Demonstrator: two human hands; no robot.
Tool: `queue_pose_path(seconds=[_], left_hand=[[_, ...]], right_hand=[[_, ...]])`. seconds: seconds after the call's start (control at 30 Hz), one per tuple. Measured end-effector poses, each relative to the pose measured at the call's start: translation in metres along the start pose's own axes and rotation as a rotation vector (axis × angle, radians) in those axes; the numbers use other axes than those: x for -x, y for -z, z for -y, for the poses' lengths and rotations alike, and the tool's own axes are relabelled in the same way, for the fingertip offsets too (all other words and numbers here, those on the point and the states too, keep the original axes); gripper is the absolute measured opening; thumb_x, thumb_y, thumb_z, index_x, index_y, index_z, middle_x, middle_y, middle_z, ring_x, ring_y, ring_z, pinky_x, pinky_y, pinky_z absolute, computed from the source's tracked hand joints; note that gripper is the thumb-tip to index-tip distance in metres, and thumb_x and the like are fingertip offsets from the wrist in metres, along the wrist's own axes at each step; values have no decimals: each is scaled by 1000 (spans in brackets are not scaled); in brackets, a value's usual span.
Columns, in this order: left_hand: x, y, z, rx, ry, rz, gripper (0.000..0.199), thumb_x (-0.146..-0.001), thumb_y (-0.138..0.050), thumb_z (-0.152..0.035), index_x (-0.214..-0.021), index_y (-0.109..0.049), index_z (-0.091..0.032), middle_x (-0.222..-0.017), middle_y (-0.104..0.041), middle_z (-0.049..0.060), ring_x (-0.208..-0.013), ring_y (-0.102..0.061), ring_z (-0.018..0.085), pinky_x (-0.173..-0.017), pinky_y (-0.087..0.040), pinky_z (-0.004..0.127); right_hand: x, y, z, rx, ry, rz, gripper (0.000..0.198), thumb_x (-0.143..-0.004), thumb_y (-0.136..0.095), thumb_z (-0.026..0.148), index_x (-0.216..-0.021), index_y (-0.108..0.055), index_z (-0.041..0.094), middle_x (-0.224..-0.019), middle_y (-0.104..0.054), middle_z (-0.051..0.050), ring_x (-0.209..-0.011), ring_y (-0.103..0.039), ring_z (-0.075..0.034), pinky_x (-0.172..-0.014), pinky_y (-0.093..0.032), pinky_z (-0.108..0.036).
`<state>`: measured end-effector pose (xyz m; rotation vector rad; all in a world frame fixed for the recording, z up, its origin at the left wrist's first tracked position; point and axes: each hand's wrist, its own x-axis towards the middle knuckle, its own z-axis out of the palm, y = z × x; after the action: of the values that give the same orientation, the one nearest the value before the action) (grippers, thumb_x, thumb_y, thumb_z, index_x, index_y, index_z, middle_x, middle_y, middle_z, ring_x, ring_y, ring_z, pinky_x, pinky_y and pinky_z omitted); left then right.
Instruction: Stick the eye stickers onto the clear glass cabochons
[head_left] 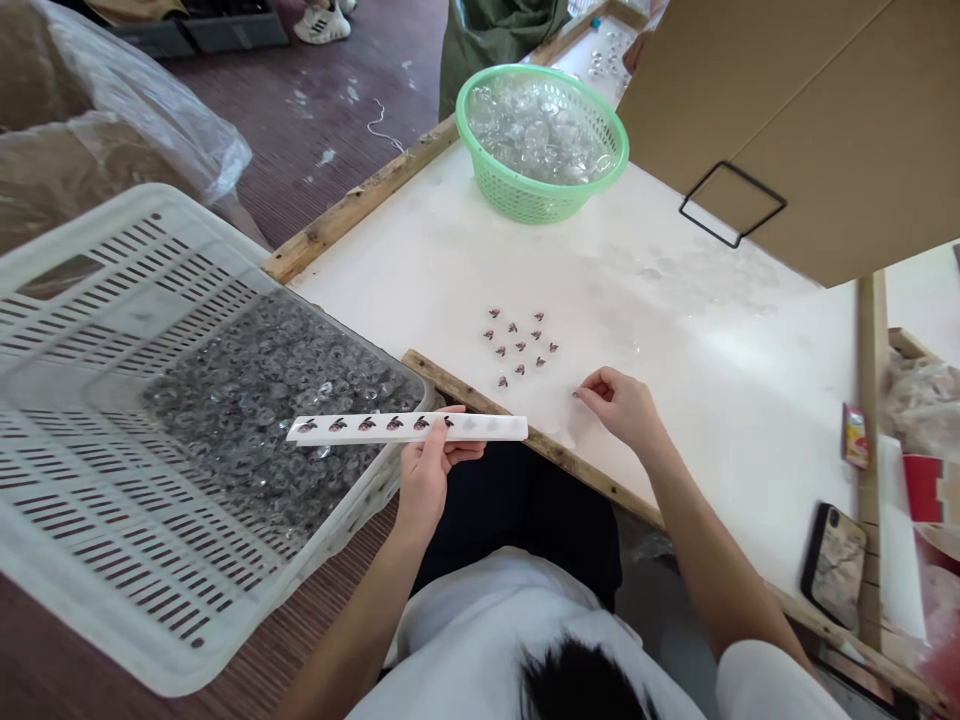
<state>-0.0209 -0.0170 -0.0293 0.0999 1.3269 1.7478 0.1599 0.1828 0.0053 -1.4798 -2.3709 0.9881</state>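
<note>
My left hand (429, 470) grips a white strip of stickers (352, 427), its thumb on top and fingers beneath. Several dark-and-pink printed motifs run along the strip's left part, while its right end bears faint blank spots. Over the white tabletop, my right hand (619, 405) is closed in a pinch. A tiny dark speck shows at its fingertips, too small to name. To the left of that hand lies a loose group of small clear pieces with the same printed motif (520, 347).
At my left, a white slotted crate (150, 600) holds many clear pieces (277, 400). A green basket (544, 205) of clear pieces stands at the back. A cardboard box (810, 130), phone (834, 565) and small packet (855, 436) are on the right. Wooden rails (360, 205) edge the table. Another person stands beyond.
</note>
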Motion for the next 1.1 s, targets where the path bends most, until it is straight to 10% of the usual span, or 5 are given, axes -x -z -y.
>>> queue_pose_path(seconds=[0.6,0.83,1.1], left_hand=[[1,1,2,-37,-61,-5,40,-87,-61,-42,-118,-66,-18,-84,-69,4,-69,-65,14,-66,-58,26],[7,-11,1,-101,-70,89,49,-85,-65,-39,-130,-57,-22,-99,-70,5,-79,-68,18,-70,-60,30],[11,-2,6,-19,-86,39,38,-87,-61,-42,-116,-68,-17,-96,-71,7,-83,-69,20,-67,-60,28]], right_hand=[[-4,-20,41,92,278,-191,18,-90,-48,20,-97,-65,21,-97,-68,-8,-82,-63,-22,-71,-47,-34],[24,-44,90,-204,448,258,11,-89,-57,19,-97,-64,23,-90,-68,-1,-80,-63,-15,-71,-48,-26],[37,-48,88,-117,528,271,13,-93,-51,17,-98,-62,22,-94,-64,-4,-82,-61,-15,-70,-46,-26]])
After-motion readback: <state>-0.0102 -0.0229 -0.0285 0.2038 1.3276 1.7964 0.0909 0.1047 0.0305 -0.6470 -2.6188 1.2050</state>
